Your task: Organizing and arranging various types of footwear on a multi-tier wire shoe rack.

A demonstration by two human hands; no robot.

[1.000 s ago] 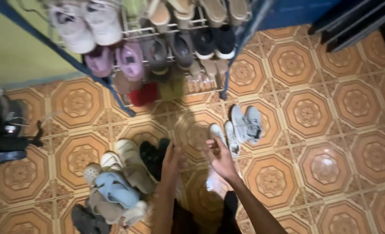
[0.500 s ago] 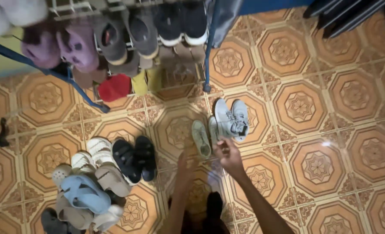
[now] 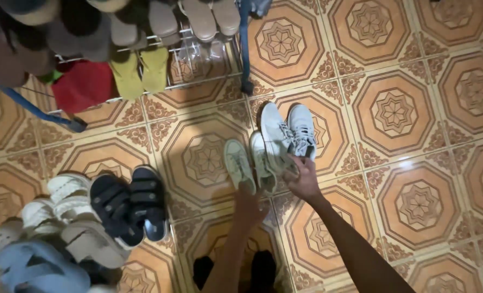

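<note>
Seen from above on a patterned orange tile floor (image 3: 415,97): right hand (image 3: 302,178) closed on the heel end of a grey sneaker (image 3: 276,135), fingers curled around its rim, its mate (image 3: 302,129) lying just beside it on the right. Left hand (image 3: 248,202) down at the heel of a pale green shoe (image 3: 238,164), apparently touching it, though blur leaves the grip unclear; a second pale shoe (image 3: 262,161) touching alongside, between it and the grey pair. Behind, a blue-framed wire shoe rack (image 3: 244,49) loaded with yellow slippers (image 3: 139,71), a red shoe (image 3: 83,86) and beige flats (image 3: 211,17). To the left, well apart, black strapped sandals (image 3: 127,202) beside a heap of white (image 3: 62,198) and blue (image 3: 35,268) sandals.
</note>
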